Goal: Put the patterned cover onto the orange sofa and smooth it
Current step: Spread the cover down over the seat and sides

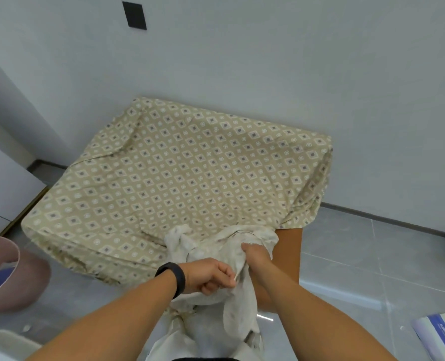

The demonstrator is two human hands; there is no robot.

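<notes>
Nearest the camera, two bare forearms reach forward over a loose bunch of pale cloth that hangs down toward the bottom edge of the view. The left hand (211, 276), with a black wristband (171, 278) on its wrist, is curled into a fist around a fold of this pale cloth, the thumb and fingers (227, 280) pinching it tight. The right hand (255, 257), just beside it and slightly farther away, has its fingers dug into the same bunched cloth and closed on it; the fingertips are hidden in the folds.

The pale bunch is the underside of the patterned cover (179, 173), a beige cloth with a grid of small diamonds and circles. The cover is spread over most of the orange sofa (289, 251), which stands against the far wall (242, 61). It lies fairly flat on top, with creases at the far left corner and loose folds down the right side. At the near right corner the cover is not pulled down, and a bare orange patch of the sofa shows right of the hands.

A pink basket (15, 277) stands on the grey tiled floor (372, 256) at the near left. A blue and white booklet (440, 334) lies on the floor at the near right. A black plate (134, 15) is fixed high on the wall.
</notes>
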